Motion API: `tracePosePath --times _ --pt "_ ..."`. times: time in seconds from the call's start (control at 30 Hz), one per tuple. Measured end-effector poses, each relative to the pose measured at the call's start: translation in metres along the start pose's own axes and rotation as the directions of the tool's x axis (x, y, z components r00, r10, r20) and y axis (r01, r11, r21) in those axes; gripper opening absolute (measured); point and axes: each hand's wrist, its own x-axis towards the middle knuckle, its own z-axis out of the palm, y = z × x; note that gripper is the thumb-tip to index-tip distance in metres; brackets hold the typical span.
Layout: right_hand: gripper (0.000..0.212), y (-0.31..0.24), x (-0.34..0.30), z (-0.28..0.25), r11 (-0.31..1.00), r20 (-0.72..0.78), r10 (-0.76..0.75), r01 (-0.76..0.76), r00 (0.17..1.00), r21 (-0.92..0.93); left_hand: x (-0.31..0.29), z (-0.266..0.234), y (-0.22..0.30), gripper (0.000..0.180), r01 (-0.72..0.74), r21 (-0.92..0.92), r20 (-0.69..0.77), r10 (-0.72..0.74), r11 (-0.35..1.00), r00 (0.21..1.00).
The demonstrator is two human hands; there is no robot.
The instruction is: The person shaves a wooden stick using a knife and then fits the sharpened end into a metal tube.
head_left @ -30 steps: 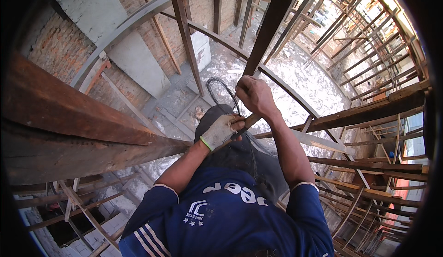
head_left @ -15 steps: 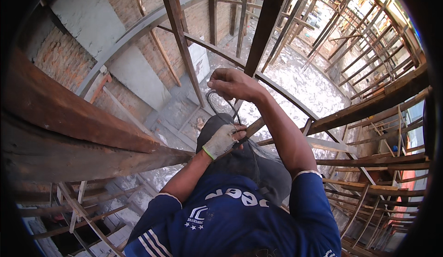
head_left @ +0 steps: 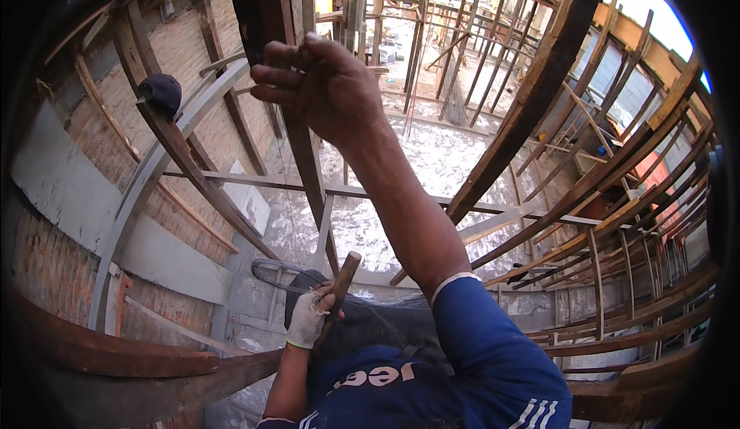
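My left hand (head_left: 308, 318), in a pale work glove with bare fingertips, is closed around a short round wooden handle (head_left: 347, 269) above my dark-clothed lap. The handle's upper end sticks out past the fingers; whatever is at its other end is hidden. A looped bundle of thin dark wire (head_left: 270, 269) reaches out leftward beside the same hand. Bare and raised high in front of a dark timber post (head_left: 266, 13), my right hand (head_left: 324, 86) has its fingers apart. I make out nothing between them.
A dark cap (head_left: 160, 94) hangs on a slanted post at left. A curved grey beam (head_left: 127, 213) runs before the brick wall. Thick timbers (head_left: 532, 97) cross at right, with several thinner poles beyond. Far below lies a pale, sunlit floor (head_left: 378, 232).
My right hand has risen up and away from the wire loop beside my left hand, and its fingers have spread. The view has swung, placing my left hand lower and farther left.
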Motion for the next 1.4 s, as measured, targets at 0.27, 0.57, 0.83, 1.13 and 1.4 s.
tracePosePath --times 0.27,0.57,0.83,1.13,1.4 --pt "0.024 -0.148 0.0 0.054 0.521 0.192 -0.071 0.2 0.979 -0.83 0.006 0.001 0.005 0.056 -0.042 -0.025 -0.085 0.04 0.999 0.996" --pt "0.065 0.017 -0.121 -0.132 -0.303 -0.004 0.668 0.267 0.744 -0.915 0.002 0.006 0.004 0.045 0.057 -0.048 -0.041 -0.059 0.997 0.997" --pt "0.047 0.122 -0.129 -0.127 0.3 0.22 0.881 -0.136 0.418 -0.944 -0.006 0.022 0.021 0.049 0.016 0.023 0.016 -0.016 1.0 1.0" --pt "0.035 0.023 -0.195 -0.22 0.433 -0.441 0.268 -0.516 0.856 -0.739 -0.011 0.025 0.034 0.073 -0.056 0.161 -0.041 0.064 0.985 0.997" --pt "0.033 -0.096 -0.442 -0.37 0.871 -0.977 -0.142 -0.45 0.157 -0.199 0.007 -0.009 0.016 0.06 0.038 0.058 -0.298 -0.019 0.998 0.954"
